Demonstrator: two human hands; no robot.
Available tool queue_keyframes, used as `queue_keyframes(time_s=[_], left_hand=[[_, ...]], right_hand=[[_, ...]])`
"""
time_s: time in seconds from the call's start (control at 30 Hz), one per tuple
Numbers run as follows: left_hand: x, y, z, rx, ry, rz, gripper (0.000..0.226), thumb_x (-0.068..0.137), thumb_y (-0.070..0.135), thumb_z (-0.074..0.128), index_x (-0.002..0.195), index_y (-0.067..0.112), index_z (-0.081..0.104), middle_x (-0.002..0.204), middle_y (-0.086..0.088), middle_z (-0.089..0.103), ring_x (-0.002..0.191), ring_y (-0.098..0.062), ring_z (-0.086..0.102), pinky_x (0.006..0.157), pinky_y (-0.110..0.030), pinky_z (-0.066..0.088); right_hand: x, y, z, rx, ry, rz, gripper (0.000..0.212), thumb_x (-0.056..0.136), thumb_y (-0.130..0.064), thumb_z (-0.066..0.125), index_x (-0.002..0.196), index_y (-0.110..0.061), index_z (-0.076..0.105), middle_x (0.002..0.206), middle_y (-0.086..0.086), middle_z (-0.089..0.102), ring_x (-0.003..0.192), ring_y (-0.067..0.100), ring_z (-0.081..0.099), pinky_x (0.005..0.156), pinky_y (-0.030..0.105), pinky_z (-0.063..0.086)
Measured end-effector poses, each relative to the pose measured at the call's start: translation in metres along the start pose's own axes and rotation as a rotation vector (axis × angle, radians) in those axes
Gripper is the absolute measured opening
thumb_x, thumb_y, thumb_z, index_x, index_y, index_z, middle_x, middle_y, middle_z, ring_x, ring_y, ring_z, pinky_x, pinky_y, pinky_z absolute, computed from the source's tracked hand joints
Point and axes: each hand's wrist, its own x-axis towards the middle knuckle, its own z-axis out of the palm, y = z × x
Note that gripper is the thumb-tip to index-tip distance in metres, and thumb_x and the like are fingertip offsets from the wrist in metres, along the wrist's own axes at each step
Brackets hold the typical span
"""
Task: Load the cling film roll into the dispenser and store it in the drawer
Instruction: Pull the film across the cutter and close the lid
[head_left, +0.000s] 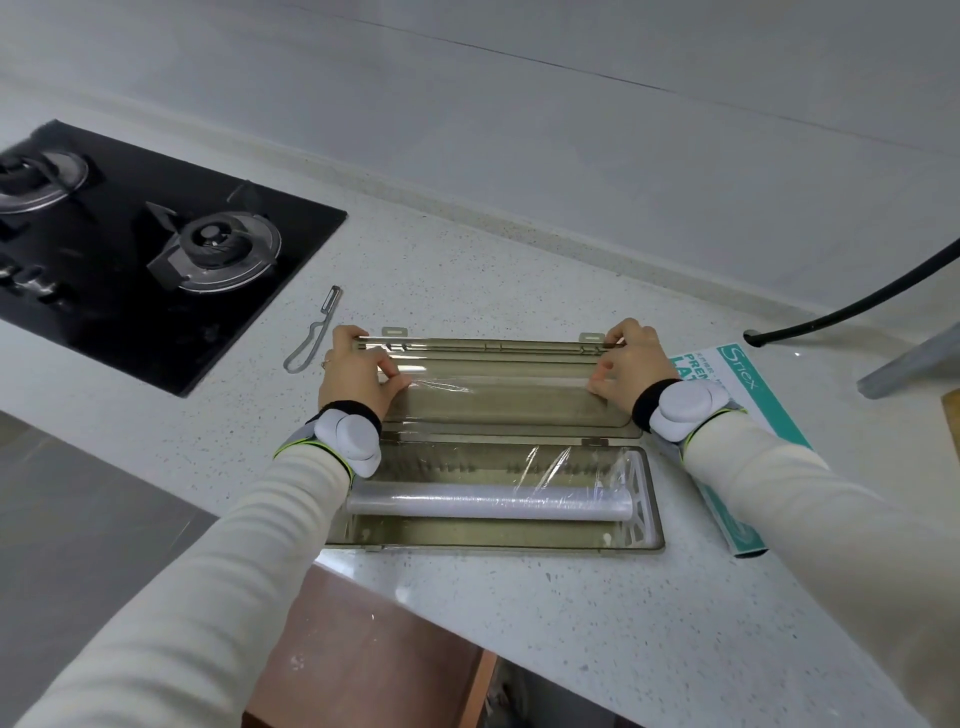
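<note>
**While the lid lies open, both hands work the film's loose end**

Where the speckled white table (519, 613) nears its front edge, the dispenser (493, 546) lies unfolded, a smoky clear case in two halves. Base half sits nearest the person. Lid (498, 415) is hinged back flat on the table, away from the person.

- Cling film roll (488, 502): lying lengthwise in the base, its right end against a white end piece.
- Film sheet (545, 460): drawn off the roll, running up over the hinge and across the lid; wrinkles catch the light.
- Left hand (358, 366): at the lid's far left corner. Fingers curl over the far rail, thumb and forefinger closed together on the film sheet. Grip: pinching.
- Right hand (628, 364): at the far right corner, mirrored. Fingers bent, tips pressed to the film's edge. Grip: pinching the film too.
- Both wrists carry a black band with a grey-white puck; sleeves cream.

Surroundings: black gas hob (156, 244) to the left. Metal peeler (311, 338) lies just beside the left hand. Teal and white box (748, 400) partly under the right forearm. Black hose (857, 306) at far right.
</note>
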Motion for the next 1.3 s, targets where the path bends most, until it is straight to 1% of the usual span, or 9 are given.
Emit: queue_keyframes(time_s=[0.13, 0.23, 0.5, 0.6, 0.7, 0.8, 0.93, 1.07, 1.3], left_hand=[[-0.007, 0.006, -0.005, 0.019, 0.092, 0.007, 0.018, 0.078, 0.025, 0.074, 0.076, 0.008, 0.068, 0.133, -0.005, 0.035, 0.114, -0.025, 0.048, 0.073, -0.035, 0.051], [-0.011, 0.006, -0.007, 0.014, 0.142, 0.024, 0.018, 0.078, 0.025, 0.074, 0.075, 0.010, 0.066, 0.130, -0.004, 0.036, 0.104, -0.024, 0.052, 0.066, -0.034, 0.050], [-0.015, 0.000, -0.011, 0.053, 0.272, 0.110, 0.025, 0.070, 0.030, 0.081, 0.066, 0.012, 0.064, 0.118, -0.005, 0.046, 0.082, -0.022, 0.056, 0.058, -0.029, 0.045], [-0.015, -0.002, -0.012, 0.062, 0.306, 0.126, 0.027, 0.066, 0.034, 0.082, 0.062, 0.014, 0.064, 0.115, -0.005, 0.049, 0.077, -0.023, 0.058, 0.062, -0.030, 0.046], [-0.015, -0.005, -0.012, 0.089, 0.323, 0.133, 0.027, 0.065, 0.037, 0.082, 0.062, 0.016, 0.065, 0.113, -0.005, 0.050, 0.079, -0.023, 0.060, 0.079, -0.035, 0.041], [-0.017, -0.007, -0.011, 0.078, 0.344, 0.135, 0.027, 0.064, 0.037, 0.082, 0.061, 0.017, 0.064, 0.113, -0.006, 0.050, 0.083, -0.022, 0.060, 0.089, -0.039, 0.037], [-0.020, -0.007, -0.012, 0.071, 0.370, 0.132, 0.028, 0.063, 0.038, 0.082, 0.059, 0.017, 0.065, 0.113, -0.006, 0.051, 0.082, -0.023, 0.059, 0.090, -0.042, 0.036], [-0.022, -0.008, -0.011, 0.063, 0.388, 0.142, 0.028, 0.064, 0.038, 0.081, 0.058, 0.016, 0.065, 0.113, -0.007, 0.051, 0.090, -0.024, 0.059, 0.091, -0.043, 0.035], [-0.025, -0.012, -0.011, 0.062, 0.406, 0.164, 0.028, 0.064, 0.038, 0.082, 0.058, 0.017, 0.064, 0.111, -0.007, 0.050, 0.085, -0.021, 0.058, 0.091, -0.044, 0.036]], right_hand=[[-0.006, -0.001, -0.005, -0.015, 0.072, -0.008, 0.015, 0.081, -0.025, 0.067, 0.078, -0.011, 0.074, 0.121, 0.005, 0.044, 0.117, 0.026, 0.035, 0.079, 0.038, 0.047], [-0.012, -0.001, -0.005, -0.037, 0.143, -0.016, 0.014, 0.080, -0.025, 0.068, 0.074, -0.013, 0.073, 0.118, 0.004, 0.045, 0.117, 0.026, 0.036, 0.068, 0.033, 0.043], [-0.025, -0.003, -0.005, -0.051, 0.275, -0.024, 0.017, 0.076, -0.022, 0.070, 0.067, -0.007, 0.069, 0.111, 0.004, 0.050, 0.112, 0.025, 0.041, 0.061, 0.033, 0.048], [-0.028, -0.005, -0.005, -0.068, 0.340, -0.029, 0.019, 0.073, -0.021, 0.074, 0.063, -0.006, 0.067, 0.108, 0.005, 0.053, 0.110, 0.027, 0.044, 0.055, 0.029, 0.040], [-0.032, -0.007, -0.003, -0.066, 0.382, -0.040, 0.024, 0.068, -0.022, 0.079, 0.057, -0.007, 0.064, 0.104, 0.007, 0.055, 0.106, 0.029, 0.047, 0.053, 0.026, 0.036], [-0.034, -0.008, -0.003, -0.066, 0.403, -0.055, 0.026, 0.065, -0.024, 0.081, 0.054, -0.008, 0.063, 0.102, 0.007, 0.056, 0.103, 0.029, 0.048, 0.053, 0.025, 0.034], [-0.036, -0.009, -0.002, -0.068, 0.424, -0.051, 0.026, 0.067, -0.024, 0.079, 0.052, -0.009, 0.063, 0.101, 0.006, 0.056, 0.103, 0.028, 0.048, 0.052, 0.024, 0.034], [-0.039, -0.013, -0.003, -0.062, 0.439, -0.017, 0.029, 0.069, -0.026, 0.077, 0.051, -0.008, 0.063, 0.102, 0.005, 0.056, 0.104, 0.028, 0.048, 0.053, 0.026, 0.035], [-0.041, -0.017, -0.003, -0.078, 0.439, 0.015, 0.034, 0.073, -0.027, 0.074, 0.051, -0.005, 0.059, 0.105, 0.007, 0.056, 0.105, 0.030, 0.049, 0.054, 0.029, 0.039]])
